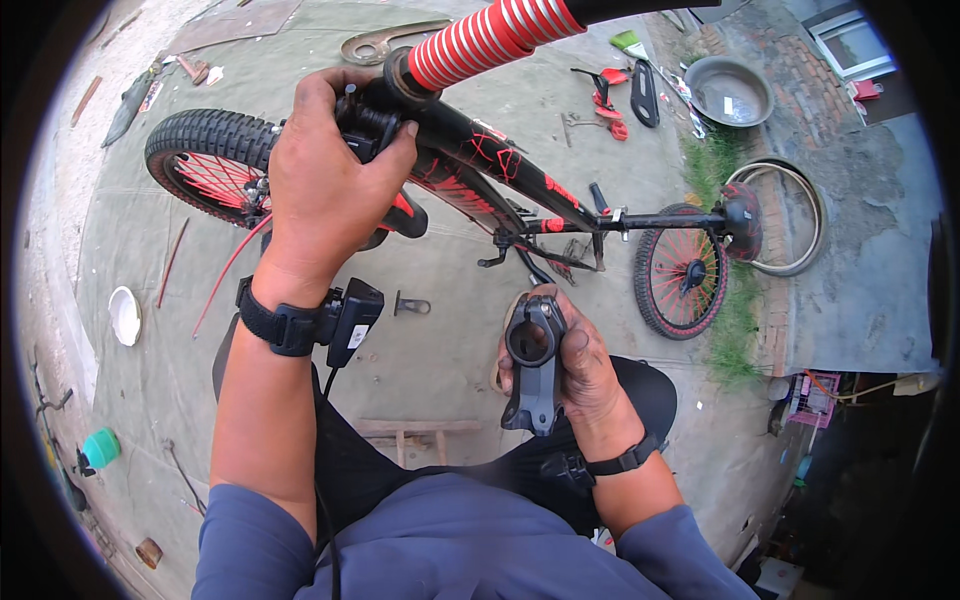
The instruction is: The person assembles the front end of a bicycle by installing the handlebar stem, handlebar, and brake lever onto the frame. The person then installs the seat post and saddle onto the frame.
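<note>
A black and red bicycle point(520, 175) lies across a grey mat, its front wheel point(205, 160) at the left and its rear wheel point(685, 270) at the right. My left hand point(325, 185) grips the top of the frame's head tube, just below a red coil-sprung fork point(495, 35) that points up and to the right. My right hand point(570, 355) holds a black handlebar stem point(535, 365) upright near my lap, its round clamp hole facing me. Both wrists wear black straps; a small black box hangs on the left one.
A loose rim with tyre point(795, 215) lies past the rear wheel. A metal basin point(735, 90), red-handled tools point(605, 95), a white dish point(125, 315), a green cap point(100, 448) and a small wooden frame point(415, 435) lie around on the mat.
</note>
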`<action>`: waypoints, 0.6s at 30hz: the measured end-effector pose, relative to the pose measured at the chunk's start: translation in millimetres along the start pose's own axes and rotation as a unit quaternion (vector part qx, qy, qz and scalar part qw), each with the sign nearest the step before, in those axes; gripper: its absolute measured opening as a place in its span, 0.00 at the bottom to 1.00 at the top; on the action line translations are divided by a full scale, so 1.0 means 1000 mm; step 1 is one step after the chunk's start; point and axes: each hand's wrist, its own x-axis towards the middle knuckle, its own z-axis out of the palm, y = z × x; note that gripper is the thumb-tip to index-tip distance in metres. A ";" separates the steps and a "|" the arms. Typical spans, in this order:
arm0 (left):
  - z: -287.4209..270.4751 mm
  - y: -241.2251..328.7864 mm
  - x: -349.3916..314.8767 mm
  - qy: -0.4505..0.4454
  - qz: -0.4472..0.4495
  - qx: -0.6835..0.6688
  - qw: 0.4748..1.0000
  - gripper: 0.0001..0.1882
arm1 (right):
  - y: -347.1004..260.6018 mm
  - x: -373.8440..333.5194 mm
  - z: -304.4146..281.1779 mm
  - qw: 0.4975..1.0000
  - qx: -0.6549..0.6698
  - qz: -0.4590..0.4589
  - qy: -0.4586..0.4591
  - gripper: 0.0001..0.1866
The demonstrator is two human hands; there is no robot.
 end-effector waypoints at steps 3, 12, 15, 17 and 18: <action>-0.001 -0.001 -0.001 0.000 -0.002 0.005 1.000 0.27 | -0.001 0.001 0.000 0.999 -0.030 -0.002 0.013 0.36; -0.001 0.001 0.000 -0.004 -0.015 0.001 1.000 0.27 | -0.005 -0.002 0.001 0.998 -0.053 0.014 0.040 0.36; 0.000 0.000 -0.001 -0.003 -0.013 0.001 1.000 0.27 | -0.007 -0.002 0.007 0.997 -0.066 0.012 0.046 0.36; 0.000 -0.001 -0.001 -0.002 -0.009 -0.001 1.000 0.27 | -0.007 -0.002 0.008 0.996 -0.076 0.003 0.038 0.34; -0.001 0.000 -0.001 -0.003 -0.010 -0.002 1.000 0.27 | -0.006 -0.002 0.009 0.996 -0.081 -0.007 0.027 0.33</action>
